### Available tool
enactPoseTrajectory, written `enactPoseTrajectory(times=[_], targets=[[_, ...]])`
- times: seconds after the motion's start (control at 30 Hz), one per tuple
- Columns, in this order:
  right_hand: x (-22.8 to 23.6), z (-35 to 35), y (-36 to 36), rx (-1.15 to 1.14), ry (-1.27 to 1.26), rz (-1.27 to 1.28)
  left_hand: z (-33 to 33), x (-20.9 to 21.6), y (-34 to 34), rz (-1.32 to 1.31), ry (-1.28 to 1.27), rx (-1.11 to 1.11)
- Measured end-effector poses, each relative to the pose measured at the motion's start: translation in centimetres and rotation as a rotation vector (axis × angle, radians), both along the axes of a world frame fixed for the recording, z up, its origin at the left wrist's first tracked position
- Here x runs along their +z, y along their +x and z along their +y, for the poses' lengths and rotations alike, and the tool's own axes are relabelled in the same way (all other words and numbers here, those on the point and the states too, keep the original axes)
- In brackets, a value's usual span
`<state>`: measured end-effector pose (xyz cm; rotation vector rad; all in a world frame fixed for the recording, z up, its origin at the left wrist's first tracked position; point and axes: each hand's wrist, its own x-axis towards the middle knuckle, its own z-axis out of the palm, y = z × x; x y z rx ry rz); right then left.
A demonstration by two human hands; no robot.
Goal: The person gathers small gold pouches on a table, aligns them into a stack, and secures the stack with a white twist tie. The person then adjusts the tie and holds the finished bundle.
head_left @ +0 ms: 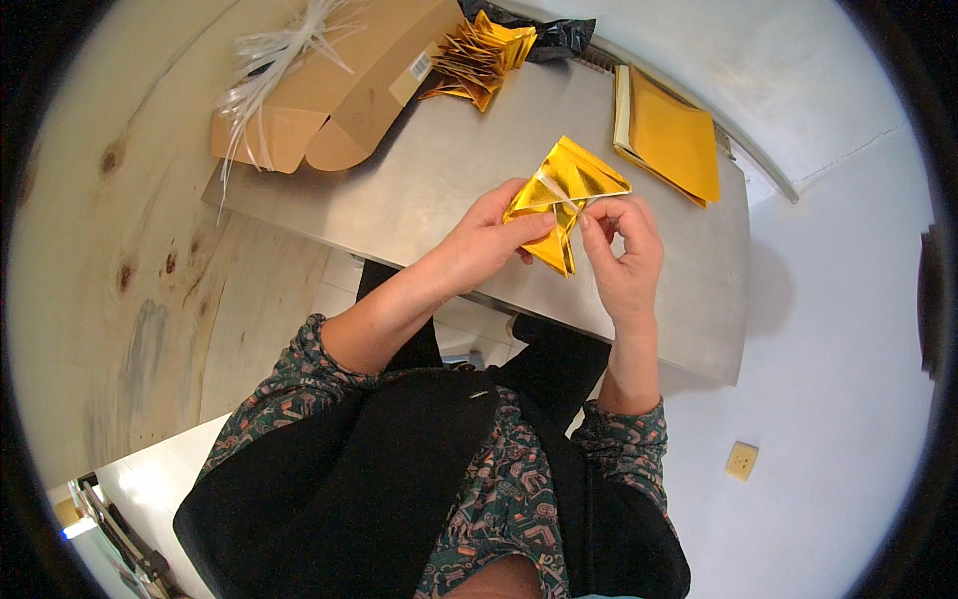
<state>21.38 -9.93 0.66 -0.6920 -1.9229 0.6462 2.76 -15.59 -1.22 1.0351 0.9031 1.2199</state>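
A shiny folded piece of gold foil paper (584,172) is held above the metal table, with a pale, thin strip (556,190) across its pinched middle. My left hand (496,232) grips its left side, thumb on top and fingers beneath. At the right of the fold, my right hand (626,245) is closed in a pinch, thumb and forefinger together by the strip's end. Whatever part of the strip lies between those fingertips is hidden.
On the grey metal table (689,290) an open cardboard box (374,90) carries a bundle of white strips (274,75). Folded gold pieces (479,62) are piled beside it, near a black plastic bag (564,38). A stack of gold sheets (671,135) lies at the far right. A wall stands along the right.
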Motion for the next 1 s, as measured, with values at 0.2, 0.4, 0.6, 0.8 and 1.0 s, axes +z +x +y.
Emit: enactPoseTrajectory(times=[0.2, 0.4, 0.6, 0.8, 1.0], targets=[[-1.1, -0.5, -0.2, -0.013, -0.001, 0.036, 0.4, -0.1, -0.2, 0.31, 0.256, 0.192], [-1.7, -2.0, -0.9, 0.13, -0.317, 0.283, 0.5, 0.2, -0.6, 0.491, 0.288, 0.241], [1.0, -1.0, 1.1, 0.189, -0.431, 0.51, 0.0, 0.9, -1.2, 0.819, 0.262, 0.138], [2.8, 7.0, 7.9, -0.166, -0.348, 0.959, -0.4, 0.8, -2.1, 0.739, 0.281, -0.235], [1.1, 11.2, 17.9, -0.572, -0.139, 0.899, 0.5, -0.3, -3.9, 0.184, 0.006, 0.042]])
